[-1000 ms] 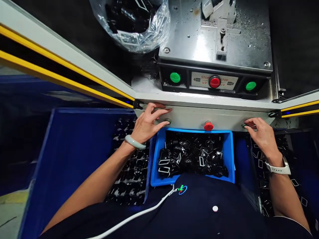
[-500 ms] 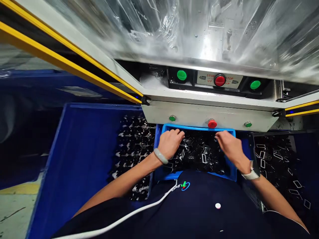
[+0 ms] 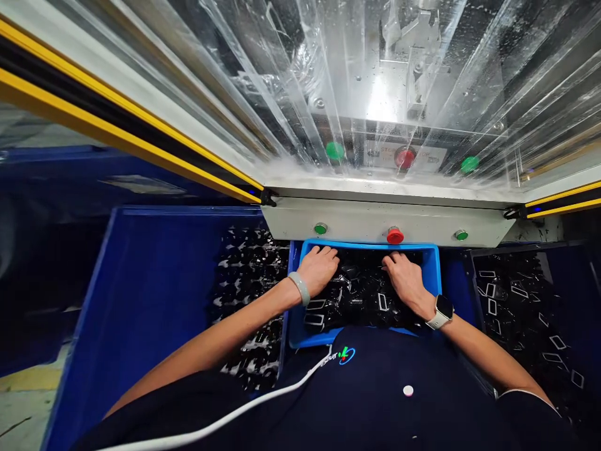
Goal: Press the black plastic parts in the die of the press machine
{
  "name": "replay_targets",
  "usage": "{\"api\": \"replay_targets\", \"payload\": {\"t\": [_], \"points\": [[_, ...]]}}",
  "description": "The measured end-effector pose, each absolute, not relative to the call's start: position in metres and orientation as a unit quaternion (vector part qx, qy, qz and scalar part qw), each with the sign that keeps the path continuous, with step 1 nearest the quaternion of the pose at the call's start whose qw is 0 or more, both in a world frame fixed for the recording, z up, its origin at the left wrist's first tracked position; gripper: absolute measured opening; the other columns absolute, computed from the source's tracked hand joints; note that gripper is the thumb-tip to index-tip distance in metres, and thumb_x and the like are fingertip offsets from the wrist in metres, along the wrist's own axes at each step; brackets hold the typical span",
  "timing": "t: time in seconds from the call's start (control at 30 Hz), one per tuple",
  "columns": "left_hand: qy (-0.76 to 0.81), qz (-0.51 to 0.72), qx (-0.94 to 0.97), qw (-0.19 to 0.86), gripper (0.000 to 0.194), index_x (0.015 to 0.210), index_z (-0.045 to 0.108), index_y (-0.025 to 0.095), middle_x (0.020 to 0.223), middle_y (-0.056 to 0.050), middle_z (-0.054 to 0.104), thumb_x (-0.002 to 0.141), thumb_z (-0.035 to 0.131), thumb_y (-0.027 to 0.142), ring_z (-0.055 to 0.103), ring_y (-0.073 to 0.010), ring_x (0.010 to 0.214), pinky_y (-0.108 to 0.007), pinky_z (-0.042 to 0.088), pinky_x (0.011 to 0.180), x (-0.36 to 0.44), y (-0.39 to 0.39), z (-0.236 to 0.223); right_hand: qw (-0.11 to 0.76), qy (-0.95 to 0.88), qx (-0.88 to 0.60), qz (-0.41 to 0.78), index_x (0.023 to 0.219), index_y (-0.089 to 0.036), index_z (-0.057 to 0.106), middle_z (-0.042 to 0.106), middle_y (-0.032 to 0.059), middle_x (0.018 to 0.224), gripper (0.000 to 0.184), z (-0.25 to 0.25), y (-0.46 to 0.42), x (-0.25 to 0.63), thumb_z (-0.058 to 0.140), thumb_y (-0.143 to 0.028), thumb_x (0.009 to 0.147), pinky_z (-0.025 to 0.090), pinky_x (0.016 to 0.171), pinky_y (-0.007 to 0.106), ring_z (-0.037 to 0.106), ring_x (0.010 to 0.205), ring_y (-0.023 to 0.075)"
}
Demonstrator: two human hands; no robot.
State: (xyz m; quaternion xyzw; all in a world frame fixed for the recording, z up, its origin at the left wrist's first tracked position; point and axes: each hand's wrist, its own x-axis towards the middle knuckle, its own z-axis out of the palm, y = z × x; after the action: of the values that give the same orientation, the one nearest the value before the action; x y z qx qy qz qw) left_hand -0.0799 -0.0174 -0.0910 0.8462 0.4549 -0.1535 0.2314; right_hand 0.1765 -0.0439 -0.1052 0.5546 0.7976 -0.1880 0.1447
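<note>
Left hand [image 3: 319, 269] and right hand [image 3: 406, 282] side by side, palms down, fingers loosely curled and partly open, pressed into a heap of glossy black rectangular frames [image 3: 357, 285]; any real hold on a frame impossible to tell from above. Jade bangle [image 3: 299, 288] around the left wrist, white-strapped smartwatch [image 3: 441, 312] on the right. Heap filling a small blue bin [image 3: 366, 246], directly under both hands and just below a cream metal control panel [image 3: 357, 219], with a red button [image 3: 395, 236] between two green buttons [image 3: 320, 229] in a row along the panel. Two white-edged frames [image 3: 314, 312] lying just below the left hand, near the bin's front left corner. Beside the bin, to the left, a larger dark blue crate [image 3: 113, 300] holding rows of similar black pieces; to the right, a dark tray [image 3: 511, 307] of scattered frames with pale outlines. Overhead, a clear plastic sheet [image 3: 263, 81] hanging in front of a steel machine plate [image 3: 380, 94], with yellow-striped light-curtain bars [image 3: 126, 119] angling in from the left. White cable [image 3: 244, 407] across a navy shirt [image 3: 375, 388] at the bottom of the view.
</note>
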Motion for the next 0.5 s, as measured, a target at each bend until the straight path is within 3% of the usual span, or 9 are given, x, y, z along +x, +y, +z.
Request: {"api": "replay_targets", "payload": {"t": [0.13,0.27,0.37,0.5], "points": [[0.463,-0.174,0.826,0.271,0.022,0.106,0.07,0.015,0.103,-0.012,0.074,0.086,0.068,0.006,0.067,-0.0284,0.098,-0.036,0.046,0.083,-0.093,-0.014,-0.079,0.133,0.787,0.571,-0.193,0.113,-0.022,0.068,0.068,0.0115,0.122,0.019,-0.104,-0.046,0.193,0.049,-0.025,0.11,0.049,0.072,0.029,0.064,0.108,0.0228],[0.518,-0.016,0.776,0.36,0.023,0.117,0.07,0.02,0.11,-0.008,0.07,0.095,0.065,0.024,0.066,-0.0237,0.092,-0.036,0.05,0.081,-0.104,-0.017,-0.053,0.089,0.774,0.594,-0.2,0.111,-0.021,0.068,0.069,0.0105,0.116,0.016,-0.109,-0.05,0.209,0.052,-0.025,0.109,0.049,0.073,0.03,0.065,0.106,0.023],[0.533,0.151,0.643,0.528,0.032,0.115,0.073,0.023,0.104,-0.006,0.068,0.097,0.066,0.048,0.063,-0.0193,0.083,-0.033,0.054,0.072,-0.099,-0.018,-0.035,0.069,0.766,0.605,-0.205,0.113,-0.021,0.067,0.069,0.0104,0.112,0.014,-0.114,-0.052,0.216,0.055,-0.025,0.108,0.049,0.072,0.031,0.067,0.102,0.0234],[0.504,0.287,0.351,0.735,0.044,0.095,0.072,0.02,0.101,-0.007,0.072,0.081,0.084,0.059,0.066,-0.0182,0.082,-0.033,0.06,0.072,-0.074,-0.016,-0.035,0.01,0.746,0.621,-0.238,0.11,-0.02,0.068,0.071,0.0105,0.109,0.015,-0.112,-0.052,0.218,0.054,-0.024,0.107,0.052,0.077,0.033,0.069,0.099,0.0242]]}}
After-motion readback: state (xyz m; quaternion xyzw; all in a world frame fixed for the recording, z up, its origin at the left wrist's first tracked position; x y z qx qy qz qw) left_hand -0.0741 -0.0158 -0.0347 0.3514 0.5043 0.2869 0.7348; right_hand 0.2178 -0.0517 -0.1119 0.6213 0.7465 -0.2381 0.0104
